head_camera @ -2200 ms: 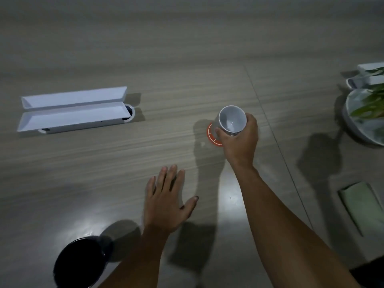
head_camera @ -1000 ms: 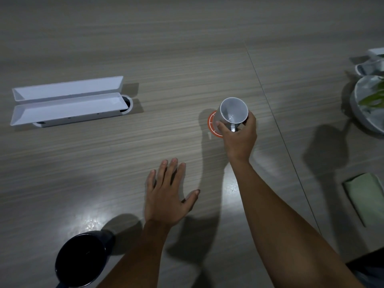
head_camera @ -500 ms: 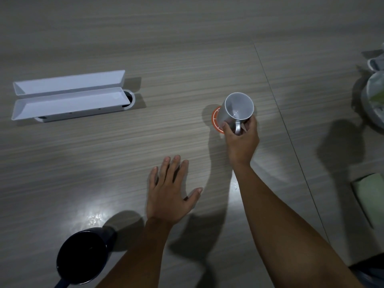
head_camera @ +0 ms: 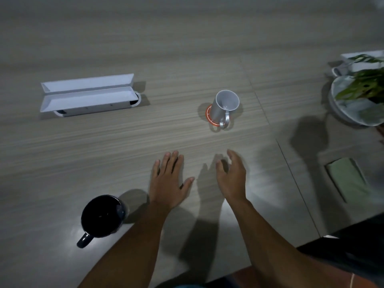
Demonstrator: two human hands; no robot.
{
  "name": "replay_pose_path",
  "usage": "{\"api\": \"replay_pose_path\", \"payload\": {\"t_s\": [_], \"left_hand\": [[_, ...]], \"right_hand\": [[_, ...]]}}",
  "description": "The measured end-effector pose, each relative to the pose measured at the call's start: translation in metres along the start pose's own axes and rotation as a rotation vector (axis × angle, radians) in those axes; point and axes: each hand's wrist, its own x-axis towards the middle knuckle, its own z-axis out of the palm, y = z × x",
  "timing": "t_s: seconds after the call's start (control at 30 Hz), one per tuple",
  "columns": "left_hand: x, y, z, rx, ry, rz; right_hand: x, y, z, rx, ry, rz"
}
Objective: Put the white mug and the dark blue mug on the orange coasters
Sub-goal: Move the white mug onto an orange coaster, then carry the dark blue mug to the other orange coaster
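The white mug (head_camera: 224, 108) stands upright on an orange coaster (head_camera: 208, 113) in the middle of the table, its handle turned toward me. My right hand (head_camera: 232, 176) hovers open well short of it, holding nothing. Flat on the table to its left lies my left hand (head_camera: 168, 180), fingers spread. The dark blue mug (head_camera: 102, 217) sits near the front left, beside my left forearm, with its handle pointing toward me. Only one orange coaster is in view.
A long white open box (head_camera: 88, 94) lies at the back left. A potted plant in a white dish (head_camera: 351, 100) stands at the right edge. A green cloth (head_camera: 346, 177) lies at the right front. The table's front edge (head_camera: 307, 242) runs near my right arm.
My right hand has let go of the white mug, which now stands on the coaster, and has pulled back toward me. My left hand stays flat.
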Motion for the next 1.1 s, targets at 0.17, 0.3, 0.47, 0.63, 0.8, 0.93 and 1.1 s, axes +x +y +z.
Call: {"api": "replay_pose_path", "payload": {"t_s": [0.17,0.3,0.47,0.63,0.8,0.93,1.1], "left_hand": [[-0.063,-0.012,0.010,-0.038,0.019,0.001],[-0.112,-0.026,0.011,-0.053,0.054,-0.036],[-0.172,-0.045,0.011,-0.074,0.075,-0.082],[-0.222,-0.062,0.009,-0.142,0.146,-0.189],[-0.237,-0.073,-0.005,-0.327,0.283,-0.393],[-0.240,-0.078,-0.024,-0.525,0.462,-0.549],[-0.224,-0.079,-0.055,-0.865,0.657,-0.628]], "right_hand": [[-0.048,0.025,0.001,-0.222,-0.234,-0.114],[-0.077,0.031,0.016,-0.356,-0.334,-0.259],[-0.108,0.032,0.038,-0.489,-0.447,-0.471],[-0.138,0.030,0.067,-0.666,-0.538,-0.562],[-0.160,0.024,0.084,-0.733,-0.549,-0.537],[-0.162,0.025,0.083,-0.743,-0.550,-0.544],[-0.163,0.022,0.081,-0.732,-0.551,-0.550]]}}
